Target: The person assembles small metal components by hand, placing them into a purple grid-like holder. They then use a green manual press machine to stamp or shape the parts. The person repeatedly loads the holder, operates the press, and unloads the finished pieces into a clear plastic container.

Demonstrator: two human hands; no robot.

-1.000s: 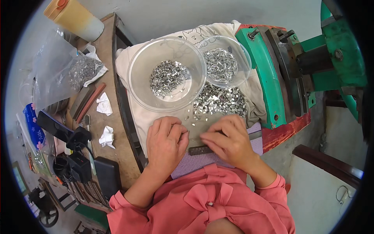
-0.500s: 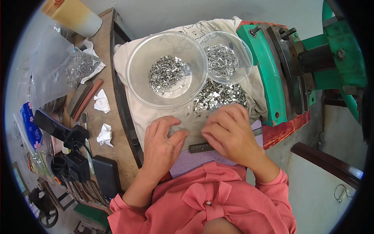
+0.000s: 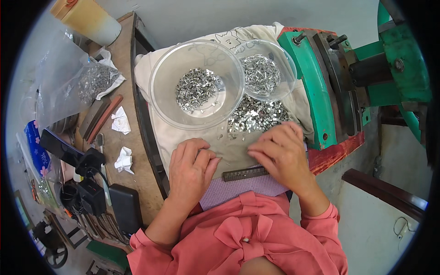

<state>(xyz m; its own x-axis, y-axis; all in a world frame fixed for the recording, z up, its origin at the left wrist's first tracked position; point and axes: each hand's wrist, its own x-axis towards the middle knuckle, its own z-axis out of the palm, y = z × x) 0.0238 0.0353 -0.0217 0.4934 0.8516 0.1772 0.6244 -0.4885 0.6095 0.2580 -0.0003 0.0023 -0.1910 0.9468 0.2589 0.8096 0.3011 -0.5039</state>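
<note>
My left hand (image 3: 189, 170) rests on the cloth with its fingers curled and thumb and forefinger drawn together; whatever is in that pinch is too small to tell. My right hand (image 3: 283, 153) hovers at the right end of a dark slotted metal bar (image 3: 245, 173), thumb and fingertips also pressed together, contents hidden. Between the hands lies bare beige cloth with a few tiny loose bits. Just beyond the right hand is a heap of small shiny metal pieces (image 3: 256, 115). A large clear tub (image 3: 160, 107) holds short metal pieces; a smaller clear bowl (image 3: 288, 68) holds thin metal pins.
A green machine (image 3: 311, 101) with dark plates stands at the right on a red surface. On the wooden bench (image 3: 142, 183) at the left are crumpled tissues (image 3: 120, 120), a plastic bag of metal bits (image 3: 94, 80), a black box (image 3: 126, 208) and a phone (image 3: 59, 145).
My right hand has drawn back from the heap, toward me and to the right, uncovering more of the slotted bar and the pieces. The left hand has barely shifted.
</note>
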